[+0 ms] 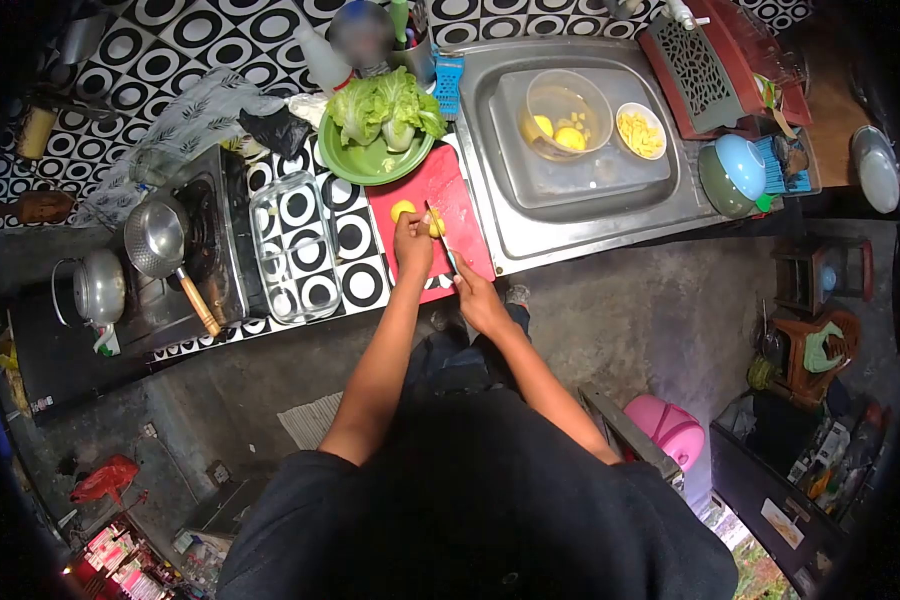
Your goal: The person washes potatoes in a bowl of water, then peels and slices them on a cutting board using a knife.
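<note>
My right hand [482,303] grips a knife [446,243], its blade pointing away from me over the red cutting board [457,190]. With closed fingers, my left hand [413,245] pinches a yellow piece [436,226], which looks like peeled potato, against the board beside the blade. Another yellow piece [403,209] lies just beyond my left fingers. At the board's far end stands a green bowl [369,178] with leafy lettuce [385,108] in it. My fingers partly hide the piece being held.
Left of the board is a clear glass dish [295,245], then a stove [220,230] with a strainer [157,237] and a kettle [100,285]. On the right, the sink [490,205] holds a clear tub [570,92] of yellow pieces and a small bowl [641,131] of cut pieces.
</note>
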Demonstrator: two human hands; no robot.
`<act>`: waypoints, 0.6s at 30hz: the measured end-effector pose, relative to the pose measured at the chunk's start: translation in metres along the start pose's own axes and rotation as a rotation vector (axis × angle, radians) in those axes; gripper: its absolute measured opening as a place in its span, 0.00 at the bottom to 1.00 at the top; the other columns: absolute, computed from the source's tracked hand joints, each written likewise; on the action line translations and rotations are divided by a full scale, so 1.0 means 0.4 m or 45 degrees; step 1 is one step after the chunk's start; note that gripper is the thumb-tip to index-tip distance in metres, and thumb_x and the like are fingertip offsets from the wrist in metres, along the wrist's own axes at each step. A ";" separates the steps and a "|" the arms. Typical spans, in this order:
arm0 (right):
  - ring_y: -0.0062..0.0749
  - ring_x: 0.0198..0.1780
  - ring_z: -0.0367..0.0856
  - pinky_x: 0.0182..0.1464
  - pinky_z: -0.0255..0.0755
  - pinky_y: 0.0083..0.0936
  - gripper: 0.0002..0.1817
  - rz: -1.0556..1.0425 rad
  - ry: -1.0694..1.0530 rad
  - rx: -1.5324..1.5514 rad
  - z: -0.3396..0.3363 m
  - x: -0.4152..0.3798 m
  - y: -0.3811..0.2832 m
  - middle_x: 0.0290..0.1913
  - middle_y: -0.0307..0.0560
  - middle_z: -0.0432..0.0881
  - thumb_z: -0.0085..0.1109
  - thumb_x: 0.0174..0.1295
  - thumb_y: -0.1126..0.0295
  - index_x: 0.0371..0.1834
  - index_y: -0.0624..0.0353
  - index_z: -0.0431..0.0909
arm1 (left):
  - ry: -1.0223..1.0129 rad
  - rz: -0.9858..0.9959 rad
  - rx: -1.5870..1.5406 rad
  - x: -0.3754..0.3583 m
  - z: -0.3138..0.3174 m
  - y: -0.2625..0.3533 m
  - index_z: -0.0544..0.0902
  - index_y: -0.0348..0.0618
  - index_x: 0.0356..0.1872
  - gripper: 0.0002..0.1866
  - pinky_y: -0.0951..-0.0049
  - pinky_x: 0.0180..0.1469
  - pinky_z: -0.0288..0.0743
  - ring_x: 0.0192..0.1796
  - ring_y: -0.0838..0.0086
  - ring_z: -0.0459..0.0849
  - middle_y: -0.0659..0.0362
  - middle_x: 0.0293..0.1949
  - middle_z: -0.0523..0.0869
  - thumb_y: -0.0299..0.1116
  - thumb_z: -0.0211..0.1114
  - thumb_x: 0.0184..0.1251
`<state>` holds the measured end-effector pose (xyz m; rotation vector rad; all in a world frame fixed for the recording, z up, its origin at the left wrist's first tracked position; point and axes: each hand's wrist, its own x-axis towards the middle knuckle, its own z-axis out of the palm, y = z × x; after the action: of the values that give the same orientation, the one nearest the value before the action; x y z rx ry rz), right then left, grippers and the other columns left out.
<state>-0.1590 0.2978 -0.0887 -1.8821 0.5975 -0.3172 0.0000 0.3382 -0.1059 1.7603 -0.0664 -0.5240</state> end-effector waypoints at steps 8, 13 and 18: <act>0.60 0.55 0.83 0.57 0.73 0.41 0.27 0.431 -0.192 0.133 -0.042 0.060 -0.094 0.44 0.74 0.81 0.45 0.77 0.68 0.78 0.54 0.61 | -0.021 0.020 -0.048 0.009 -0.002 0.001 0.79 0.38 0.42 0.08 0.73 0.36 0.79 0.33 0.74 0.83 0.56 0.33 0.86 0.33 0.63 0.76; 0.69 0.53 0.80 0.55 0.73 0.44 0.28 0.408 -0.121 0.015 -0.051 -0.047 -0.072 0.44 0.78 0.80 0.47 0.76 0.67 0.79 0.45 0.61 | 0.001 0.014 -0.022 0.002 0.000 0.001 0.79 0.39 0.43 0.07 0.74 0.36 0.79 0.33 0.73 0.84 0.57 0.33 0.85 0.33 0.62 0.76; 0.68 0.49 0.80 0.51 0.72 0.53 0.28 0.341 -0.110 -0.120 -0.053 -0.031 -0.088 0.42 0.72 0.82 0.49 0.74 0.66 0.77 0.41 0.63 | -0.062 -0.100 -0.099 -0.004 -0.020 0.032 0.79 0.36 0.47 0.10 0.75 0.38 0.81 0.37 0.74 0.84 0.55 0.39 0.84 0.34 0.61 0.77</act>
<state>-0.1708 0.2981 -0.0473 -1.8674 0.8066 -0.0338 0.0047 0.3426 -0.0922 1.6797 -0.0105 -0.6188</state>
